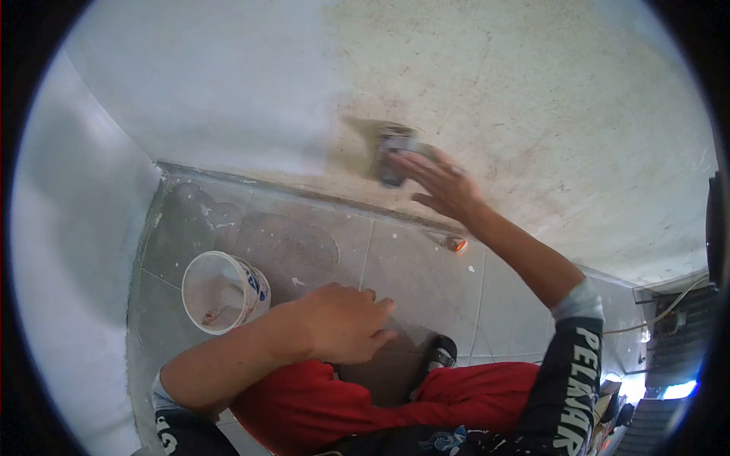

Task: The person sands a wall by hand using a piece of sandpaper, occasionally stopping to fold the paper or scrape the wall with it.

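Note:
My right hand (441,181) presses a grey pad (394,156), which looks like sandpaper, flat against the lower wall (517,99). Motion blurs both the pad and the fingers. The pad sits on the yellowish, stained stretch of wall, just right of a whiter painted area (228,91). My left hand (353,321) hangs over my red-trousered knee with its fingers loosely bent and apart, holding nothing. To its left, a white bucket (199,264) with blue print stands on the floor, with whitish residue inside.
Grey floor tiles (426,292) carry white spots and a damp-looking patch. A small object with an orange end (456,244) lies by the wall's foot. Another white wall (76,228) meets this one at the left corner. A cable (669,308) and clutter are at far right.

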The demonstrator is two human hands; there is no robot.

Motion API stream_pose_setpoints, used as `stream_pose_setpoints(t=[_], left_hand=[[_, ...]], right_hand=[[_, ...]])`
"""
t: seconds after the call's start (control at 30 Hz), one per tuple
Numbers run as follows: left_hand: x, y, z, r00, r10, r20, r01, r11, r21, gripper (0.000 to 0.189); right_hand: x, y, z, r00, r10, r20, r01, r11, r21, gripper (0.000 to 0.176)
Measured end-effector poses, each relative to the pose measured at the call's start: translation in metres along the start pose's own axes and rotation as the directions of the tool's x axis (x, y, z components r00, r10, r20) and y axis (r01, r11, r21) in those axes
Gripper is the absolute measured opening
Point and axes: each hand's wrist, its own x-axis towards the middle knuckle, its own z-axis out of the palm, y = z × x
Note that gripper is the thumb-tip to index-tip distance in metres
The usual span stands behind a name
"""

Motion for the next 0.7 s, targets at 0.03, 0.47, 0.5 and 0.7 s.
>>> stream_pose_setpoints(t=[0.03, 0.47, 0.5, 0.7], left_hand=[[-0.001, -0.003, 0.001, 1.000, 0.005, 0.002, -0.005, 1.000, -0.005, 0.047], [0.028, 0.013, -0.011, 0.998, 0.020, 0.058, -0.022, 0.999, 0.043, 0.048], [0.032, 0.014, -0.010, 0.997, 0.028, 0.072, -0.032, 0.998, 0.058, 0.048], [0.034, 0.015, -0.006, 0.997, -0.012, 0.078, 0.010, 0.999, 0.031, 0.051]], right_hand=[[-0.036, 0.006, 0.013, 0.999, 0.033, 0.036, -0.034, 0.999, 0.023, 0.089], [-0.015, -0.007, 0.015, 0.996, -0.052, 0.071, 0.026, 0.942, 0.336, 0.089], [0.022, -0.019, 0.006, 0.998, -0.057, 0.031, 0.049, 0.974, 0.222, 0.091], [0.091, -0.046, -0.014, 0.995, -0.079, 0.060, 0.055, 0.942, 0.332, 0.088]])
